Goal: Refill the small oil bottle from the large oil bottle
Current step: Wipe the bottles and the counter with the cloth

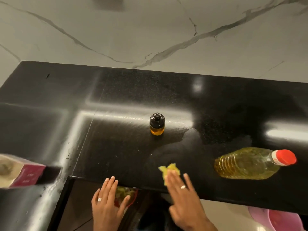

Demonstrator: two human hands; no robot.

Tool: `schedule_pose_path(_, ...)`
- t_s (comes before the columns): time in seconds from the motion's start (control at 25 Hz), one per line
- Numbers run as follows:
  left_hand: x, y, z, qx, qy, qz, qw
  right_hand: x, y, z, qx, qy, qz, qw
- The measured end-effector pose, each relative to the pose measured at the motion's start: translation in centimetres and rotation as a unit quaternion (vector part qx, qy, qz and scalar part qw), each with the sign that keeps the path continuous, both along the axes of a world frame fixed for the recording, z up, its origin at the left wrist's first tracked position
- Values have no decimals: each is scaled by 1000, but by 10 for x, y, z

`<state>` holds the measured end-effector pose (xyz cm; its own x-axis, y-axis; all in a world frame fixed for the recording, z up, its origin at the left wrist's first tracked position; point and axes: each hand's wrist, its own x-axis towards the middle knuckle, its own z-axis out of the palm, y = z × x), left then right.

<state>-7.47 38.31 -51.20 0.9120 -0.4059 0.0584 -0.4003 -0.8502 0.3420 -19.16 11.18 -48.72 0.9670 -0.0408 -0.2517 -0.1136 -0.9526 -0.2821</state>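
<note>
In the head view, one large oil bottle (246,163) is seen near the counter (116,90) front edge, red cap pointing right. One small oil bottle (157,124) stands upright mid-counter. A yellow cloth (170,169) is pressed by the flat right hand (181,195); the left hand (106,202) is relaxed, holding nothing.

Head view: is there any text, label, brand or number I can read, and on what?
Nothing reads clearly.
Carton at the left edge: small pale marks on its maroon side, too blurred to read.
Large oil bottle: no label visible.
Small oil bottle: no label visible.
</note>
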Motion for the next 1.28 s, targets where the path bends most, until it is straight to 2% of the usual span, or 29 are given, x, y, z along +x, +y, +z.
schedule_pose_path(0.08, 3, 11, -9, 51, -7, -28, 998, 20, -28, -2, -34, 1, -100, 994)
schedule_pose_path(0.12, 8, 14, -12, 71, -4, -32, 997, 45, -31, 1, -16, 15, -144, 989)
schedule_pose_path(0.16, 15, 18, -13, 85, 0, -25, 996, 70, -21, 5, -17, 17, -151, 988)
schedule_pose_path(0.24, 29, 27, -15, 113, 7, -13, 993, 101, 22, 6, -1, 13, -58, 998)
schedule_pose_path(0.32, 41, 34, -17, 127, 12, -21, 992, 83, 60, -1, 18, 12, 80, 997)
schedule_pose_path(0.36, 45, 39, -20, 132, 6, -22, 991, 60, 64, -3, 17, 6, 115, 993)
schedule_pose_path(0.4, 47, 42, -24, 137, 1, -23, 990, 40, 54, -3, 12, 10, 122, 992)
schedule_pose_path(0.48, 45, 44, -31, 143, -3, -25, 989, 22, 21, -4, -3, -17, 42, 999)
schedule_pose_path(0.6, 42, 45, -33, 151, 10, -10, 988, 86, 20, 2, 9, 11, -66, 998)
schedule_pose_path(0.64, 40, 45, -33, 147, 10, -5, 989, 114, 40, 7, 10, 5, -57, 998)
schedule_pose_path(0.72, 36, 46, -34, 138, 6, 5, 990, 142, 88, 10, 29, 5, 42, 999)
schedule_pose_path(0.8, 35, 47, -36, 132, 5, 7, 991, 119, 106, 0, 52, 7, 145, 988)
schedule_pose_path(0.84, 35, 49, -39, 131, 6, 9, 991, 96, 100, -5, 51, 5, 159, 986)
schedule_pose_path(0.88, 34, 50, -41, 131, 13, 11, 991, 74, 84, -6, 44, 8, 151, 987)
schedule_pose_path(0.96, 34, 49, -42, 122, 33, 11, 992, 67, 51, -6, 17, -7, 62, 998)
schedule_pose_path(1.08, 35, 50, -39, 115, 70, 11, 991, 141, 65, 4, 9, 7, -18, 1000)
schedule_pose_path(1.12, 35, 51, -38, 108, 71, 11, 992, 164, 85, 10, 7, 8, 1, 1000)
schedule_pose_path(1.2, 33, 53, -36, 89, 69, 10, 994, 181, 126, 14, 20, 13, 103, 994)
schedule_pose_path(1.28, 33, 56, -34, 72, 68, 14, 995, 150, 144, 11, 41, 24, 204, 978)
